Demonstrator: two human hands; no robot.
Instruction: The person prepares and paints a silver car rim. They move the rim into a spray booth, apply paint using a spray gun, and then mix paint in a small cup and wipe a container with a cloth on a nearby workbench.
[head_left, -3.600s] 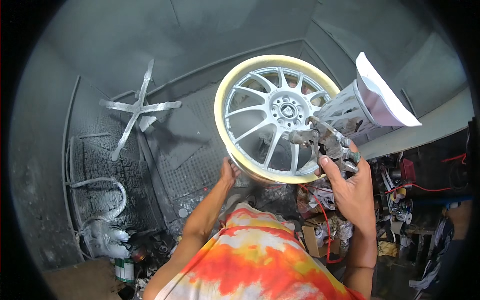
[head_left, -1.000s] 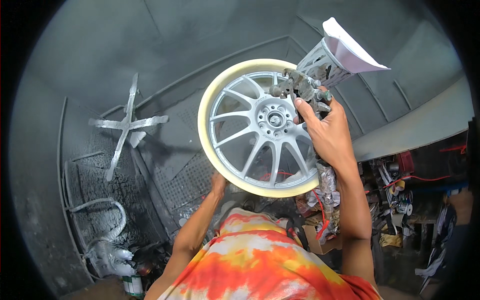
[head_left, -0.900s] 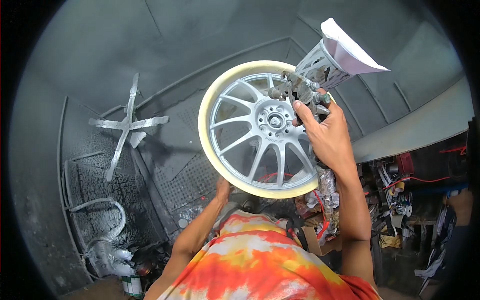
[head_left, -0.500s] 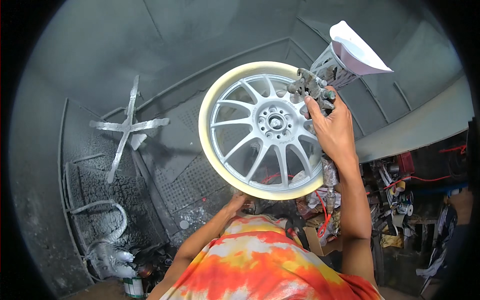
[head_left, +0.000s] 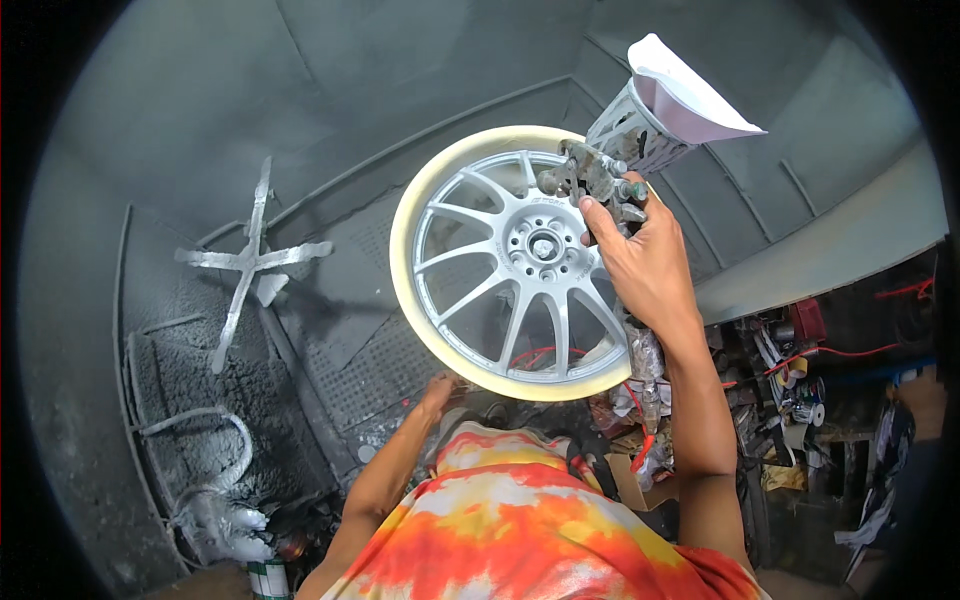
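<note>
A silver multi-spoke car wheel [head_left: 556,302] with a pale yellow outer rim faces up in front of me. My right hand [head_left: 648,262] is closed around a paint-smeared spray gun [head_left: 592,174], held over the wheel's right side. On the gun sits a paint-streaked cup [head_left: 632,126] with a white paper funnel [head_left: 690,95] sticking out of its top. Just outside the wheel's lower left edge is my left hand [head_left: 438,392]. Its fingers are too small and partly hidden, so their hold and any contact with the rim cannot be made out.
A paint-coated cross-shaped stand [head_left: 246,262] is at the left, above a crusted panel and a bent hose [head_left: 240,440]. Grey booth walls [head_left: 440,60] surround the far side. At lower right are cluttered shelves [head_left: 800,400] and a red air hose [head_left: 642,455].
The wheel has turned, its spokes and markings now at different angles. My right hand and the spray gun have shifted left. My left hand has moved left along the lower rim.
</note>
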